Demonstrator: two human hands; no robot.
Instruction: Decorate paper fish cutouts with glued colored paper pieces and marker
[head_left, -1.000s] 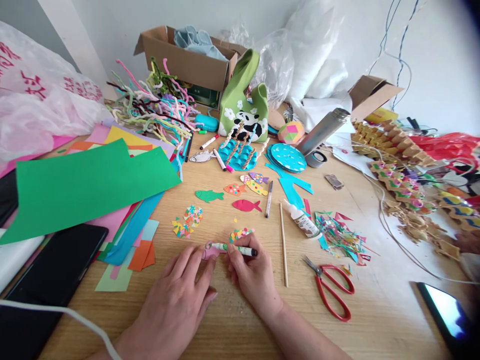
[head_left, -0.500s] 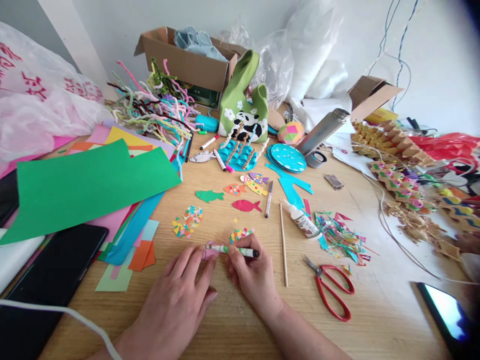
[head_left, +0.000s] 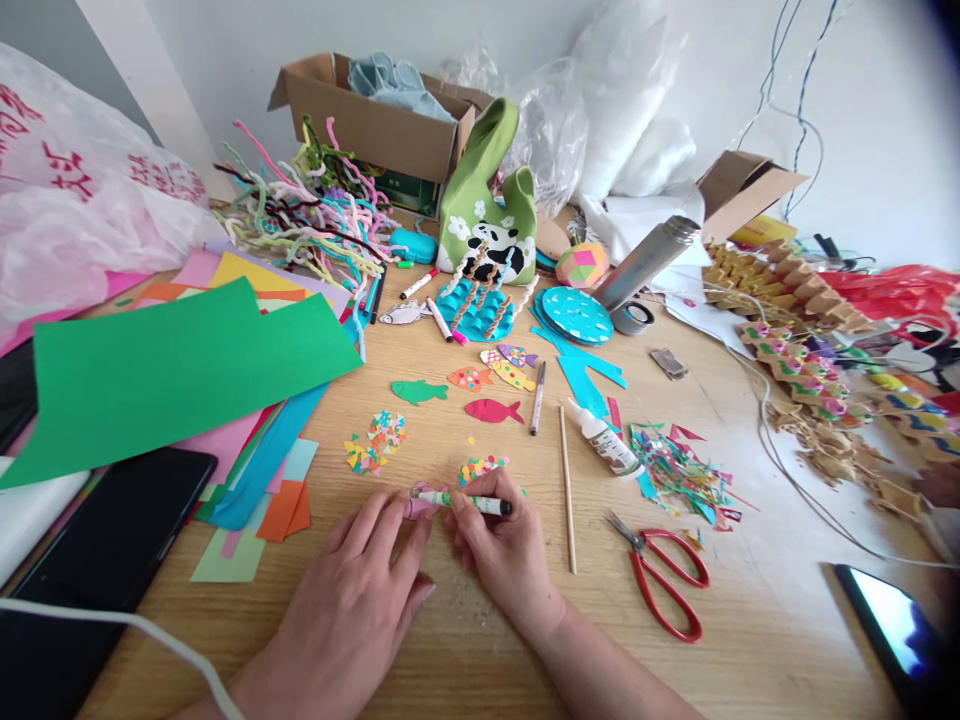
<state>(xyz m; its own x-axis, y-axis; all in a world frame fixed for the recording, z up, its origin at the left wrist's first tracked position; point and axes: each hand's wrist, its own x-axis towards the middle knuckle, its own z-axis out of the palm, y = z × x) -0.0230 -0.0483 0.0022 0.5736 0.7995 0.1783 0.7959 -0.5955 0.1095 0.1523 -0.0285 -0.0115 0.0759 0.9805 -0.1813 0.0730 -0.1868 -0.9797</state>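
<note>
My right hand [head_left: 506,545] is closed around a white marker [head_left: 487,505] with a black end and green print. The marker lies nearly level, its tip pointing left onto a small pink paper fish [head_left: 417,506]. With fingers stretched out, my left hand [head_left: 360,580] presses the pink fish against the table and hides part of it. Just beyond lie small piles of triangle confetti [head_left: 375,445] and dot confetti [head_left: 480,468], the latter partly behind my right hand. Farther up are a green paper fish [head_left: 418,391], a red paper fish [head_left: 493,410] and several decorated ones.
To the right are a wooden stick [head_left: 567,490], a glue bottle [head_left: 609,445], red-handled scissors [head_left: 656,575] and paper scraps [head_left: 679,470]. Green paper [head_left: 187,375] tops a stack at left, near a black tablet [head_left: 112,560]. A panda bag [head_left: 487,220] stands at the back.
The marker and my right fingers have shifted slightly left over the pink fish. My left hand stays in place.
</note>
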